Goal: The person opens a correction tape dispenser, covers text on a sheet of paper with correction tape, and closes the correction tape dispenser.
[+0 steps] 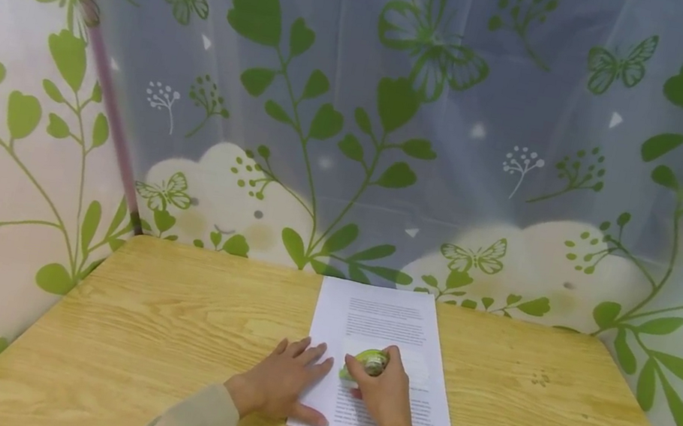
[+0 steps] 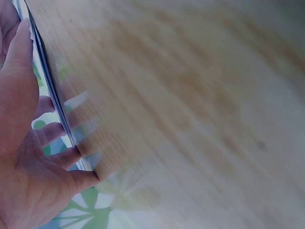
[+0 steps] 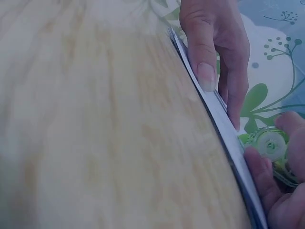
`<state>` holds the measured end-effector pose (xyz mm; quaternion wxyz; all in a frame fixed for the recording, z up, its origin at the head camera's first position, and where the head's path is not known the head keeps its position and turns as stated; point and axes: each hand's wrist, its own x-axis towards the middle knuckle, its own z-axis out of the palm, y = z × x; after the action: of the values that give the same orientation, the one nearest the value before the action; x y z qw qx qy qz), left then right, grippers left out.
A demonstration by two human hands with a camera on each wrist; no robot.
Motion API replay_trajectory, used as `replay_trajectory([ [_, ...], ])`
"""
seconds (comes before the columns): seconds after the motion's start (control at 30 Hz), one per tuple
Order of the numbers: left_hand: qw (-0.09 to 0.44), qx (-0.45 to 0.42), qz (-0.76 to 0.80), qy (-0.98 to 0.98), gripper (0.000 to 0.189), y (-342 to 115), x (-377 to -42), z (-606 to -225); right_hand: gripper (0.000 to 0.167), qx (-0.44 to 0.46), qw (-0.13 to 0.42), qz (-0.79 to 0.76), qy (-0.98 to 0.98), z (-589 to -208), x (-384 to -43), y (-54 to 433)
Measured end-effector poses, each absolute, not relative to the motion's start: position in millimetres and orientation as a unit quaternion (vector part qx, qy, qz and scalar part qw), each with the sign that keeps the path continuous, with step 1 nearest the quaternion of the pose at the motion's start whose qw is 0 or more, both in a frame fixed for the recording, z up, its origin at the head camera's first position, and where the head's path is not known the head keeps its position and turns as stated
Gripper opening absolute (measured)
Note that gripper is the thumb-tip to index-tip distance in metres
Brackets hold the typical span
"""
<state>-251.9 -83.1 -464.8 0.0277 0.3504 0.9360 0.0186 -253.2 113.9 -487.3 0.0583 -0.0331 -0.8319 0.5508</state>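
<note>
A stack of printed white paper lies on the wooden table. My right hand grips a green, see-through correction tape dispenser between thumb and fingers, its tip down at the page. A white band without print lies beside the dispenser, between blocks of text. In the right wrist view, the round spools of the dispenser show between the fingertips. With fingers spread, my left hand rests flat on the left margin of the stack, partly over its edge. The left wrist view shows these spread fingers from low down, along the paper's edge.
The wooden table extends to both sides of the paper. Behind it hangs a curtain printed with leaves and butterflies, close to the table's far edge. A pinkish pole slants down to the back left corner.
</note>
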Motion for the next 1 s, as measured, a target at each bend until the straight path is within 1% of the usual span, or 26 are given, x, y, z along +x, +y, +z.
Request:
replay_trajectory([
  [0.27, 0.033, 0.348, 0.025, 0.936, 0.090, -82.9, -252.4, -463.9, 0.054, -0.064, 0.063, 0.572, -0.816, -491.3, -256.2, 115.0],
  [0.43, 0.030, 0.349, 0.024, 0.936, 0.091, -82.8, -252.7, -464.5, 0.054, -0.054, 0.059, 0.576, -0.813, -490.7, -256.5, 115.1],
  [0.73, 0.034, 0.349, 0.019, 0.936, 0.090, -82.4, -252.3, -464.2, 0.048, -0.023, 0.065, 0.537, -0.841, -487.1, -255.8, 113.3],
  [1.0, 0.038, 0.347, 0.029, 0.937, 0.090, -83.9, -252.2, -464.0, 0.047, -0.010, 0.099, 0.476, -0.874, -485.2, -253.7, 111.3],
])
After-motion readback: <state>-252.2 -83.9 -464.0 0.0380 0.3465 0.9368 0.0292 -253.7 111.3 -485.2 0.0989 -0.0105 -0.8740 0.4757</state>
